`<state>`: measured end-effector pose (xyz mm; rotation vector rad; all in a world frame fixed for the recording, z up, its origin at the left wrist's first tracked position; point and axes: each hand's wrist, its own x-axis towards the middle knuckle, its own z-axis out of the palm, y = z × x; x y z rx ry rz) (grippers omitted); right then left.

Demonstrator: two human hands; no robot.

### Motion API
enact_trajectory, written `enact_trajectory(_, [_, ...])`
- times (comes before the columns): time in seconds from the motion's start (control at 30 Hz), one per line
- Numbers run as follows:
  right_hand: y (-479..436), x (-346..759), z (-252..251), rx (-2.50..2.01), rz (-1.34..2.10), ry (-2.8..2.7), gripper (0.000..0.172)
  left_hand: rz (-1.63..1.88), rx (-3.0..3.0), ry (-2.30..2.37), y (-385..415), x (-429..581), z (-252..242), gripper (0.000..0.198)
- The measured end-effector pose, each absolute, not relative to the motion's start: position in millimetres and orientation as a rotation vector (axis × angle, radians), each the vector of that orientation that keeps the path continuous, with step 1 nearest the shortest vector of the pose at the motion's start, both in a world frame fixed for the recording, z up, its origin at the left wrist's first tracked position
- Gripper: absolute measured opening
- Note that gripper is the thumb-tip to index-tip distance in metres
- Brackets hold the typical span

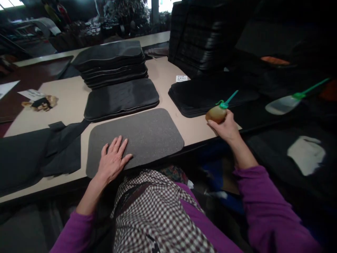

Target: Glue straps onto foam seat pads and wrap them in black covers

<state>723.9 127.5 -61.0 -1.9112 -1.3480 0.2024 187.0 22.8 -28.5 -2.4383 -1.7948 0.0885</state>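
Head view. Left hand (113, 160) lies flat, fingers spread, on the near-left corner of a grey foam pad (135, 138) at 6 o'clock on the counter (70, 102). Right hand (226, 127), at 3 o'clock, wraps closed around a small amber squeeze bottle (217, 113) with a green nozzle. One pad lies single: it looks light and floppy, best lifted by an edge. One bottle held, probably soft-walled; a second lies beyond. One black pad stack (112, 63) sits at 12 o'clock.
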Motion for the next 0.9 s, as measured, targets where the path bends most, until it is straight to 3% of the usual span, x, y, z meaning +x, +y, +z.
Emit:
enact_trajectory(0.27, [131.6, 728.3, -62.8, -1.93, 0.195, -1.429, 0.104, 0.087, -2.442, -1.804, 23.3, 189.0, -29.0, 0.072])
enact_trajectory(0.47, [138.6, 728.8, -68.8, -1.924, 0.126, -1.429, 0.097, 0.072, -2.433, -1.814, 22.8, 190.5, -27.1, 0.071])
enact_trajectory(0.6, [128.0, 720.9, -54.2, -2.028, 0.039, -1.471, 0.107, 0.076, -2.43, -1.824, 22.6, 192.2, -25.6, 0.072])
enact_trajectory(0.67, [106.0, 696.8, -38.6, -2.078, -0.107, -1.404, 0.101, 0.072, -2.429, -1.821, 22.7, 192.1, -25.9, 0.072])
enact_trajectory(0.77, [59.8, 621.1, -16.4, -1.9, -0.269, -1.53, 0.077, 0.061, -2.431, -1.807, 22.8, 190.6, -27.5, 0.072])
enact_trajectory(0.9, [20.1, 493.1, -13.3, -1.43, 0.027, -2.157, 0.079, 0.042, -2.427, -1.802, 22.9, 189.1, -29.9, 0.072])
